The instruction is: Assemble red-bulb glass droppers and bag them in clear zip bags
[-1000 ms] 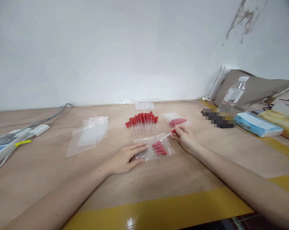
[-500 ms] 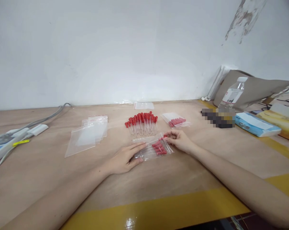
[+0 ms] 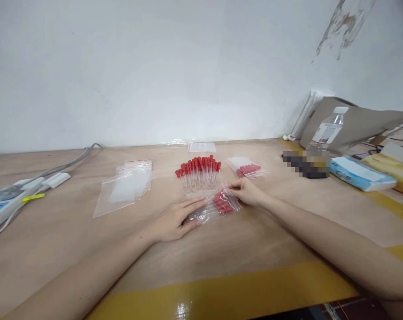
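A clear zip bag [image 3: 213, 209] holding several red-capped droppers lies on the wooden table [image 3: 255, 240]. My left hand [image 3: 175, 218] lies flat on the bag's near end, fingers stretched out, pressing it down. My right hand [image 3: 244, 191] pinches the bag's open far edge, fingers closed on the plastic beside the red caps. Just behind the bag lies a row of loose red-capped droppers [image 3: 199, 171]. A second filled bag [image 3: 246, 168] sits to the right of that row.
A stack of empty zip bags [image 3: 124, 186] lies to the left, one more [image 3: 201, 146] by the wall. A power strip with cables [image 3: 11, 200] is at far left. A water bottle [image 3: 326, 131], tissue pack [image 3: 360, 173] and cardboard [image 3: 355, 120] stand at right.
My right hand brought a single dropper from beside the second bag down to the bag's mouth; the dropper is now inside, and the hand grips the bag's edge. The left hand stayed put.
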Tool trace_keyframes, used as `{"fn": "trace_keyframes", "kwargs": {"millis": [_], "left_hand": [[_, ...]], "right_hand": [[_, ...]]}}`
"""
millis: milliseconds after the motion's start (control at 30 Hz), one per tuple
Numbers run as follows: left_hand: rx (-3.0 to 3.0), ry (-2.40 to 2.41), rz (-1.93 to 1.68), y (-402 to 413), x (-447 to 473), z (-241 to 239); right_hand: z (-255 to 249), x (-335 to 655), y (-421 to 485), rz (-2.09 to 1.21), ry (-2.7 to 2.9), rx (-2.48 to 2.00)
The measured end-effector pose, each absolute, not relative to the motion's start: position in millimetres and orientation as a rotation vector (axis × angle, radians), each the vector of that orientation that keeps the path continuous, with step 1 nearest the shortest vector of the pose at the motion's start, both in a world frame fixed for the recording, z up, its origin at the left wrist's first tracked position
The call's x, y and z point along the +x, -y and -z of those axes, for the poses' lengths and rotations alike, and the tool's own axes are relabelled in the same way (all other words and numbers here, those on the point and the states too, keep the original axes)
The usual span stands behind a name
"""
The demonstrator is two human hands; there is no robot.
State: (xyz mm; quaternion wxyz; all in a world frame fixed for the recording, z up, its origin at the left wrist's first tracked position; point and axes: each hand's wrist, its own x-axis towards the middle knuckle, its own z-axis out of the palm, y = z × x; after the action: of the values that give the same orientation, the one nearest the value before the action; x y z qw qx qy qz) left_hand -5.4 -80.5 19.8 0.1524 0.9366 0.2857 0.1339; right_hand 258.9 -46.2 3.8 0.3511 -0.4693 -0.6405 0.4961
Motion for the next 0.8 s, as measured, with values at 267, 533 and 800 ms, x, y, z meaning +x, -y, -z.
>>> {"fn": "trace_keyframes", "kwargs": {"millis": [267,533,800], "left_hand": [[2.693,-0.815,-0.389,80,-6,-18],[2.714,-0.837,-0.369,79,-8,-16],[2.739,-0.816,-0.536,81,-10,-15]], "right_hand": [[1,248,49,-1.186,1.585,-1.176],[-12,259,56,-1.266,1.432,-1.374],[-21,253,65,-1.498,1.464,-1.114]]}}
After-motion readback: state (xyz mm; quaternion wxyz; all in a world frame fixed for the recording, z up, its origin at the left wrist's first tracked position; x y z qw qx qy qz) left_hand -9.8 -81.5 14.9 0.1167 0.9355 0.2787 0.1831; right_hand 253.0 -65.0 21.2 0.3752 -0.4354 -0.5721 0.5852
